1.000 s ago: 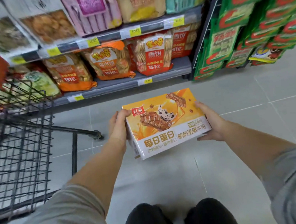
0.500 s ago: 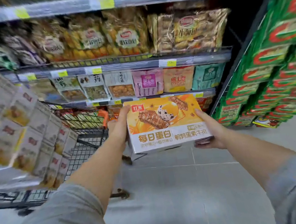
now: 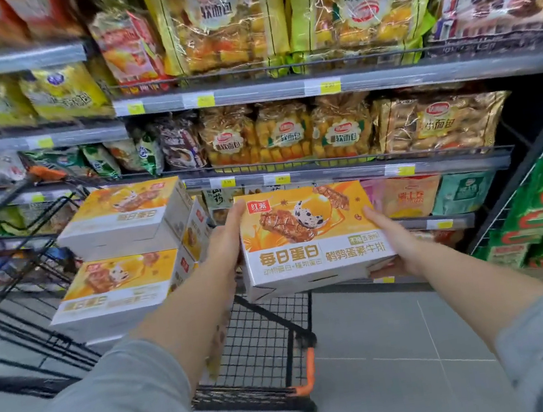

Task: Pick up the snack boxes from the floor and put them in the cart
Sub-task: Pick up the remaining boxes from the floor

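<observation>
1. I am holding the box (image 3: pixel 308 235) up in the air between both hands, tilted slightly, its printed top facing me.
2. My left hand (image 3: pixel 228 242) is gripping its left edge. The thumb is lying on the top face and the other fingers are hidden behind the box.
3. My right hand (image 3: pixel 390 242) is gripping the right edge, thumb on top, fingers curling underneath.
4. Just left of my left fingers, a stack (image 3: pixel 121 284) of matching boxes is sitting in the cart (image 3: pixel 266 337).
5. Beyond my fingertips, shelves (image 3: pixel 316 87) are carrying bagged snacks.
</observation>
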### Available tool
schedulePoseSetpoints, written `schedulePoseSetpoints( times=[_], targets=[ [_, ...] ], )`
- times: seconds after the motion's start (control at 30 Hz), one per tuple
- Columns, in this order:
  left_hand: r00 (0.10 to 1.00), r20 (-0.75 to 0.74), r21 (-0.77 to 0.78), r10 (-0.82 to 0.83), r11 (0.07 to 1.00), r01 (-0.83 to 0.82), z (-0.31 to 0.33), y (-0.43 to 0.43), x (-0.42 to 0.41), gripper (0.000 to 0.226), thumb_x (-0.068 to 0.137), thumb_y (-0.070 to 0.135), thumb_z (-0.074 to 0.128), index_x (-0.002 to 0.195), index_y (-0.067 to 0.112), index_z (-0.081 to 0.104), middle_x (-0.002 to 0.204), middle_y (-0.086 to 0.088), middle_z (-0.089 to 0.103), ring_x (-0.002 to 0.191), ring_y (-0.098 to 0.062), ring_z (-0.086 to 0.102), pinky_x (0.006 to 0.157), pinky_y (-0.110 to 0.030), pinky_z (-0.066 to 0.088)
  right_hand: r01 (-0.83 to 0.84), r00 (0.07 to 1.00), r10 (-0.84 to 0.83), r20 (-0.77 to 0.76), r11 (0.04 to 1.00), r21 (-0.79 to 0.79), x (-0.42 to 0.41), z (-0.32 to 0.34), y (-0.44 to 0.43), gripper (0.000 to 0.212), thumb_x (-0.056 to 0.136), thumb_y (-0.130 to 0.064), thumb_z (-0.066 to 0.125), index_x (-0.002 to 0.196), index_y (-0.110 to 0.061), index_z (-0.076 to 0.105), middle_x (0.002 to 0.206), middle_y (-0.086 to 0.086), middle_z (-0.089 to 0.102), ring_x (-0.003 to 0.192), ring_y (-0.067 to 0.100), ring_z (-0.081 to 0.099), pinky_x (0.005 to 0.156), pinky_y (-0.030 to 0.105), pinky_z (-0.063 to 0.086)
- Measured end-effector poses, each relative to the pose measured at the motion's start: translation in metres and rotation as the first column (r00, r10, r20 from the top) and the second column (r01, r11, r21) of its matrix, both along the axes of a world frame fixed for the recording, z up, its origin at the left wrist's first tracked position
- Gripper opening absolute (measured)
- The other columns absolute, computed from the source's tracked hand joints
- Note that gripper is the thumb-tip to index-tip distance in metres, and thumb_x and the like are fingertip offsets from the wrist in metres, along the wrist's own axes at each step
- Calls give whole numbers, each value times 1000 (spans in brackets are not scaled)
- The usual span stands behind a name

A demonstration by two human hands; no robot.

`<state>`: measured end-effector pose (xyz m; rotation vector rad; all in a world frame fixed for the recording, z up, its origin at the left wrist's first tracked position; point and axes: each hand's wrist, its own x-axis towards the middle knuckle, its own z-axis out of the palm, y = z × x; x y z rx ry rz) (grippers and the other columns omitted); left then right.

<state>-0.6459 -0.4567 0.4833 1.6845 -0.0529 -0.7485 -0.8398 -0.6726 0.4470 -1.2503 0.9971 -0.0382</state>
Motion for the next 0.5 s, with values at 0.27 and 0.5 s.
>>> schedulePoseSetpoints(
  times=[0.27,0.5],
  targets=[
    [992,-20,-6,121,993,-121,3,120,114,100,46,86,56,116,16,63,101,-17,74,88,-37,73,84,-58,56,-174,984,172,-43,984,-48,118,19,102,64,73,-80,48,90,-22,69,76,4,73,73,25,70,76,46,59],
    [988,-27,122,155,981,-150,30,185,126,92,75,80,44,146,22,35,148,-10,43,127,-36,49,99,-45,44,-420,904,415,-103,908,-21,171,33,160,52,84,-73,42,102,-28,63,109,8,65,94,27,63,66,34,55]
  ],
)
